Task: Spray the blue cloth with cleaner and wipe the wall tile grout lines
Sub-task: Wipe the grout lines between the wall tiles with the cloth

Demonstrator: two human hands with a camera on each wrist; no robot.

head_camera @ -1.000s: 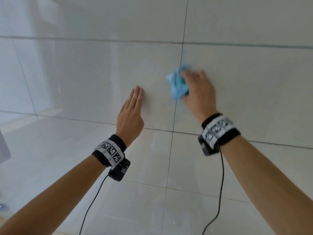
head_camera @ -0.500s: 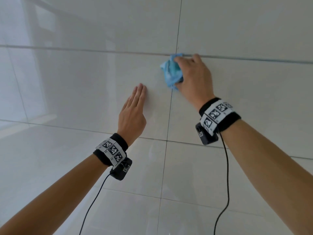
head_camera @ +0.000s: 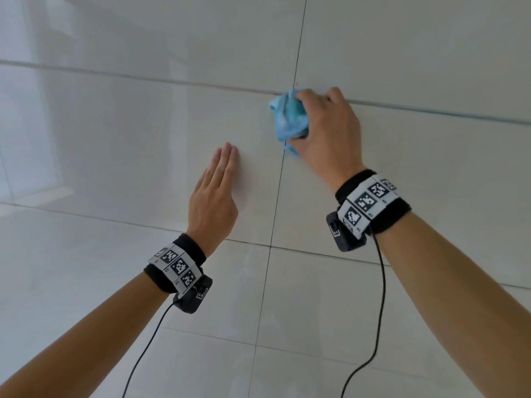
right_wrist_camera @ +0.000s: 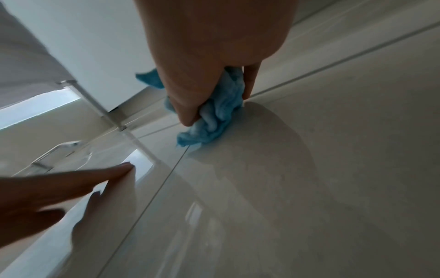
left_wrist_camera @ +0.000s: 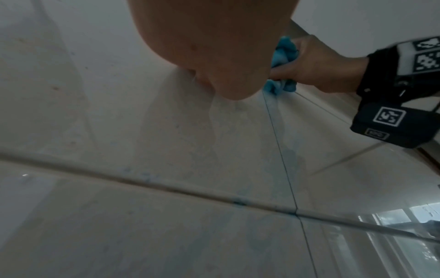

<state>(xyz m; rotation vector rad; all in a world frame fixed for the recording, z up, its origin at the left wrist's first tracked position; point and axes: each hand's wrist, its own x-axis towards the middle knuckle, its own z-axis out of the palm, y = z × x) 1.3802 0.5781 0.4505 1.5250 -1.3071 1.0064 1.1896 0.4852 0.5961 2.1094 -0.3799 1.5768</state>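
Up at the crossing of two grout lines (head_camera: 296, 64), the right hand (head_camera: 324, 130) has its grip clenched around the bunched blue cloth (head_camera: 288, 117), thumb below and fingers (right_wrist_camera: 250, 80) curled over the top, pressing it against the wall tile (head_camera: 143, 133). Folds of the cloth spill out on the thumb side and lie on the vertical grout line. Just beside it, lower and to the left, the left hand (head_camera: 214, 196) rests flat on the tile, grip released, fingers straight and together, holding nothing.
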